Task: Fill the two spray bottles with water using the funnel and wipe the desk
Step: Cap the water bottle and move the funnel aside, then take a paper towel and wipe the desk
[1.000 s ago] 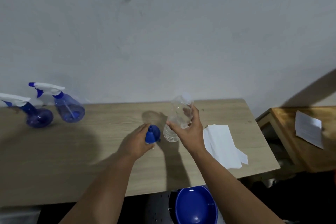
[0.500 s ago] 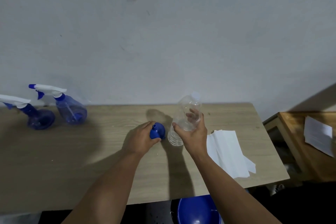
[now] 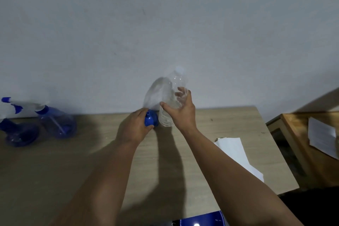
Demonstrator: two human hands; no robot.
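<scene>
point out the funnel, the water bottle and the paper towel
funnel [image 3: 150, 120], head view, its blue cone
water bottle [image 3: 166, 115], head view, lower clear body
paper towel [image 3: 236, 152], head view, middle of the white sheet

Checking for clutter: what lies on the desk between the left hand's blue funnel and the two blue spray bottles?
Head view: only bare wooden desk between blue funnel and spray bottles.

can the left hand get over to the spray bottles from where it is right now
Probably not right away: the left hand is closed on the blue funnel. The desk between it and the spray bottles looks bare, so nothing blocks the way.
</scene>
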